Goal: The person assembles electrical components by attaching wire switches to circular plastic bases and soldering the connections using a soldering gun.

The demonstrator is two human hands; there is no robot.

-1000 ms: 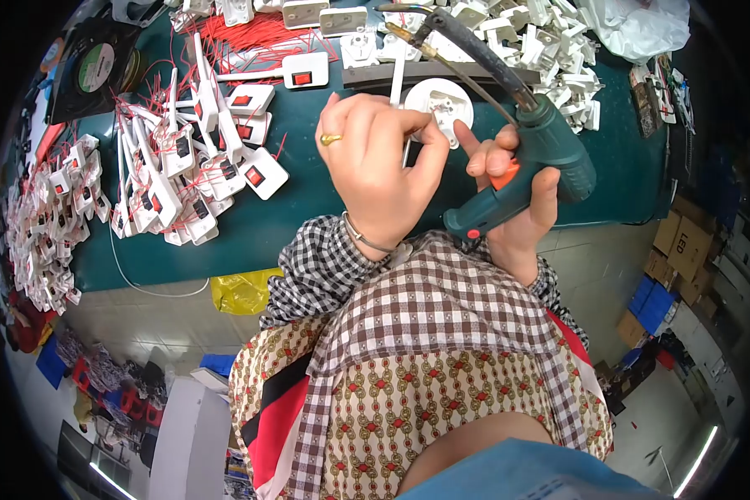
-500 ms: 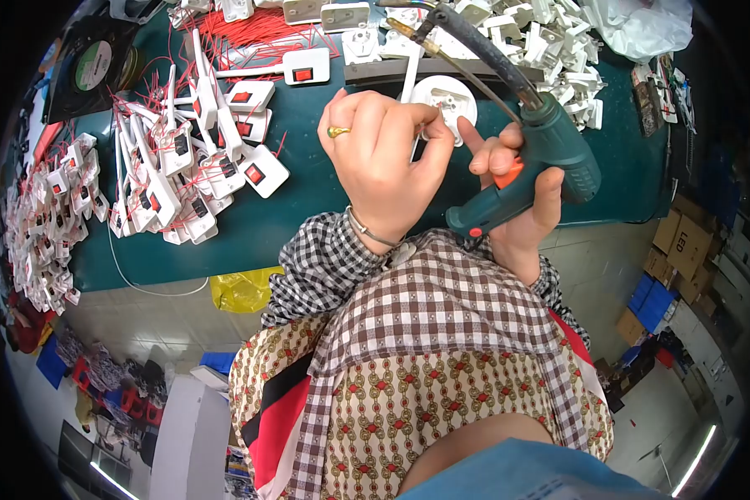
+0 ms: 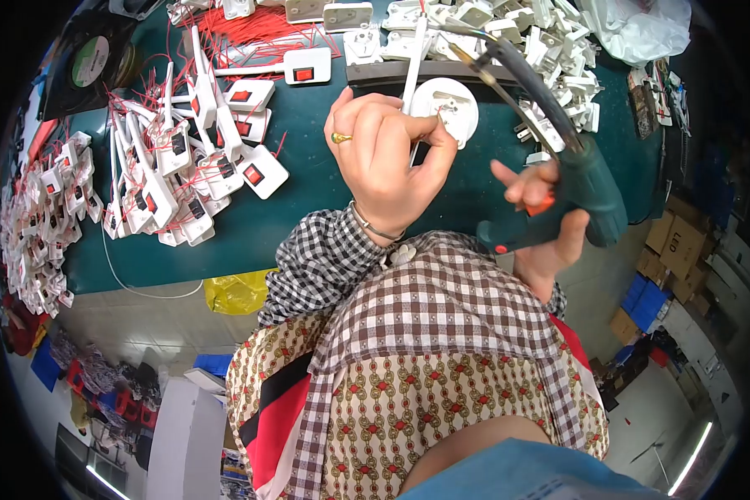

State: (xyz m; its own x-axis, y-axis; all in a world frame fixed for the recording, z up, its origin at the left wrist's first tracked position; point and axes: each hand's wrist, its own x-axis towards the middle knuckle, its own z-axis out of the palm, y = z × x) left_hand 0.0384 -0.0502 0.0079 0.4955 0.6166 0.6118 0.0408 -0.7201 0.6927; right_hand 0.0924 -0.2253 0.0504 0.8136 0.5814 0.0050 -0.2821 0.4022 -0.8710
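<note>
My left hand, a ring on one finger, is closed in a pinch at the edge of a round white plastic base with small metal parts inside. What the fingertips pinch is too small to name. A white tube runs up from behind that hand, with a bit of red wire at its top. My right hand is wrapped round the handle of a green soldering gun with an orange trigger. The gun's dark tube and thin metal tip point up and left, above the round base.
White plates with red switches and tubes are heaped on the green table at left. Red wires and loose white plastic parts lie at the back. A dark bar is behind the base; a wire spool stands far left.
My right hand has moved the soldering gun right and slightly down, away from the round base. My left hand has barely moved and keeps its pinch.
</note>
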